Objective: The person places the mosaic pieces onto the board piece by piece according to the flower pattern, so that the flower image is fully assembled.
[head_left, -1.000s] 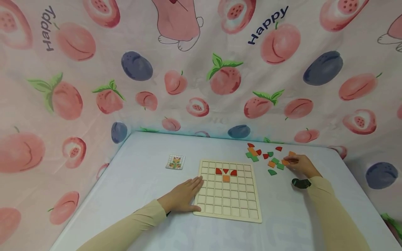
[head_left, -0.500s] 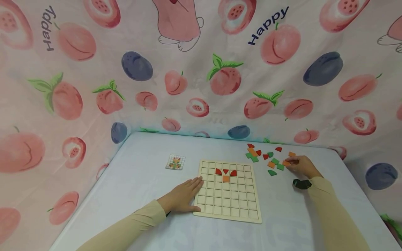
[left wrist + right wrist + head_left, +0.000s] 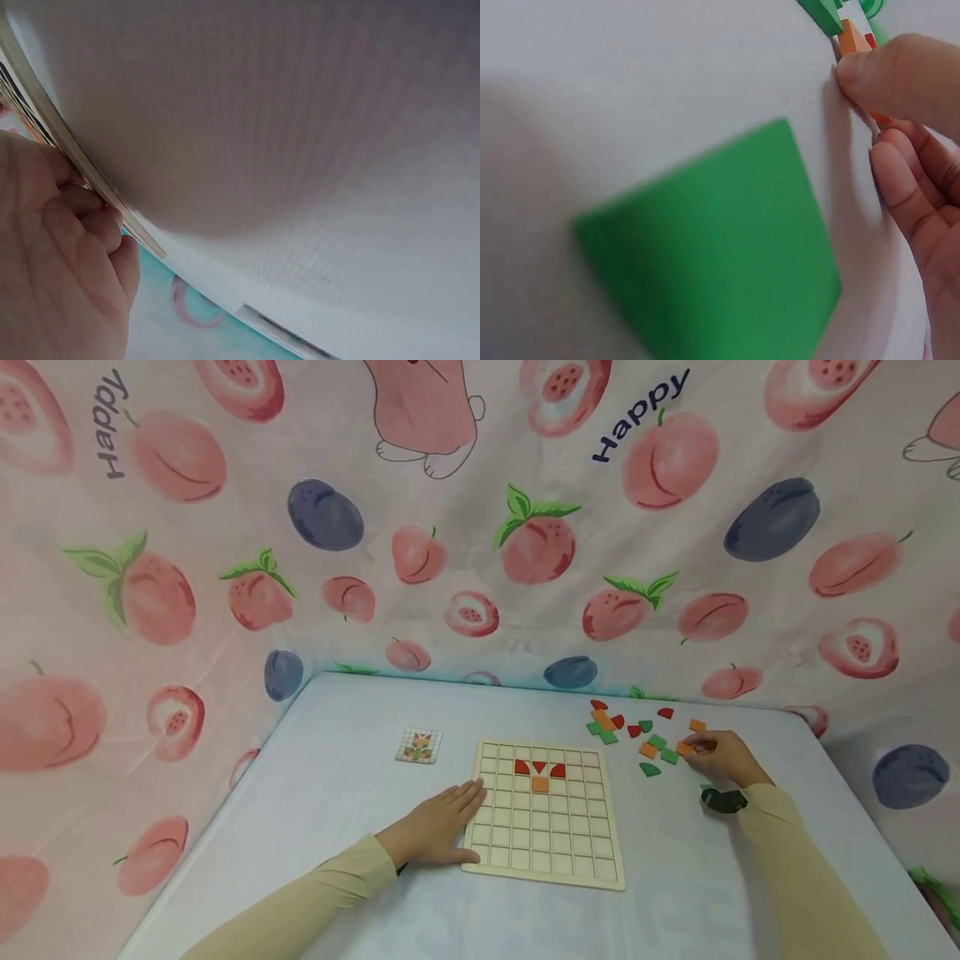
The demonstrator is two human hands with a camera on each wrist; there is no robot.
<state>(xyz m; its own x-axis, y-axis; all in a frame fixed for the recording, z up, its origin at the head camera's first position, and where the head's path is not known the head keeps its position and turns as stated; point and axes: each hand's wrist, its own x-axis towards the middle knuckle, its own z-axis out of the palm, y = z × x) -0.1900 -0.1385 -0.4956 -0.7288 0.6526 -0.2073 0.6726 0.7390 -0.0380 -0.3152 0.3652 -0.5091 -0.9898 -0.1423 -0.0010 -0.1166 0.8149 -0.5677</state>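
Resting along the left edge of your wooden grid board (image 3: 547, 842), your left hand (image 3: 435, 828) has its fingers extended and its thumb spread to the near left corner. Your right hand (image 3: 726, 758) pinches an orange square tile (image 3: 684, 748) between thumb and fingers, toward the table's (image 3: 337, 768) far right corner. Loose tiles (image 3: 669, 756) in red, green and orange lie scattered beside it. Near the board's far edge, two red quarter-rounds (image 3: 557, 770) flank a red triangle (image 3: 539, 767), with an orange square piece (image 3: 540, 785) in the next row toward you. A patterned card (image 3: 419, 746) lies off the board's far left corner.
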